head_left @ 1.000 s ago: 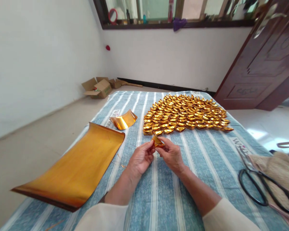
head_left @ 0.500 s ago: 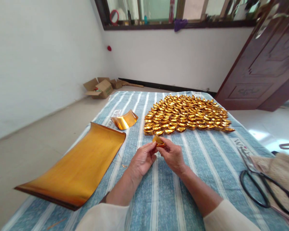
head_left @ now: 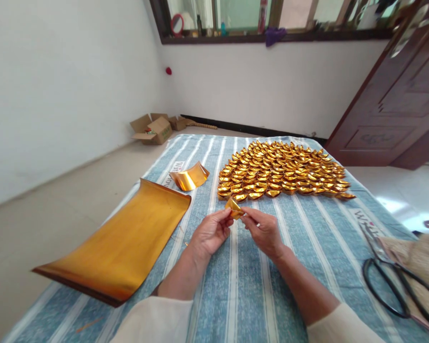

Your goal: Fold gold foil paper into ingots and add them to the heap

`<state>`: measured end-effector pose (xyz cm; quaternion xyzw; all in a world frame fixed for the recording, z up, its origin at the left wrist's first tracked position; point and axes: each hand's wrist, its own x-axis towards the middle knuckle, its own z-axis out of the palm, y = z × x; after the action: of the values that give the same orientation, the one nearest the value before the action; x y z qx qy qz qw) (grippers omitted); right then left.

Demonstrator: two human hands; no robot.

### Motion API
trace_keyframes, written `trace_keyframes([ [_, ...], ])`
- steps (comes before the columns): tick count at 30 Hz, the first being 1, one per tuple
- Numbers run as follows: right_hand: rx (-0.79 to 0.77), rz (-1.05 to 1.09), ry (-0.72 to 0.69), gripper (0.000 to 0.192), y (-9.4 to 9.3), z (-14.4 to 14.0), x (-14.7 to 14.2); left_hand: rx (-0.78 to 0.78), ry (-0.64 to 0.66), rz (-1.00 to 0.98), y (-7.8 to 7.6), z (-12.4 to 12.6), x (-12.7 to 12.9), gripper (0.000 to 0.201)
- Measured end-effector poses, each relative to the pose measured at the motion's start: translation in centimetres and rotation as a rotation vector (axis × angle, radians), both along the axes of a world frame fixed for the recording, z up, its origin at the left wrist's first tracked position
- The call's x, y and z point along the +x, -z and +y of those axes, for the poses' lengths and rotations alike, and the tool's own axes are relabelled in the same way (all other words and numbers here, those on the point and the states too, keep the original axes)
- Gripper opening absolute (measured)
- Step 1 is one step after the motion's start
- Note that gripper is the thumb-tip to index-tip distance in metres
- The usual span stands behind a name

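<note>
Fingers (head_left: 226, 220) of both hands pinched shut on small gold foil piece (head_left: 234, 208), just nr rows of folded gold ingots (head_left: 282, 169).

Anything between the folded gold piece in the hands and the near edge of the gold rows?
Nothing visible. Left hand and right hand pinch the folded gold piece; only bare striped cloth separates it from the rows of folded gold pieces.
</note>
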<state>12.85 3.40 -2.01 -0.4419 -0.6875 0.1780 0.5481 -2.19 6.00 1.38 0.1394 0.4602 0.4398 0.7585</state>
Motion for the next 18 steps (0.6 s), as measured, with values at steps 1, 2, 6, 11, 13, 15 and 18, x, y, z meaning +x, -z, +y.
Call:
trace_keyframes([
  [1,0.001,0.0,-0.002,0.02,-0.05,-0.01,0.03,-0.003,0.005,0.005,-0.12,-0.04,0.02,0.015],
  [2,0.002,0.0,-0.004,0.019,-0.1,-0.02,0.06,-0.005,0.009,0.009,-0.22,-0.06,0.03,0.015],
  [6,-0.001,-0.011,-0.026,0.019,-0.31,-0.09,0.19,-0.007,0.02,0.026,-0.32,-0.03,-0.01,0.016],
  [11,0.009,-0.058,-0.046,0.019,-0.57,-0.19,0.37,-0.01,0.035,0.045,0.03,0.06,-0.22,0.014],
  [13,0.024,-0.077,-0.054,0.019,-0.68,-0.22,0.44,-0.006,0.042,0.049,0.15,0.09,-0.31,0.011],
  [15,0.038,-0.088,-0.06,0.019,-0.77,-0.24,0.5,0.0,0.049,0.05,0.23,0.14,-0.38,0.008],
  [18,0.041,-0.105,-0.063,0.02,-0.78,-0.24,0.59,0.007,0.058,0.053,0.26,0.17,-0.42,0.007],
])
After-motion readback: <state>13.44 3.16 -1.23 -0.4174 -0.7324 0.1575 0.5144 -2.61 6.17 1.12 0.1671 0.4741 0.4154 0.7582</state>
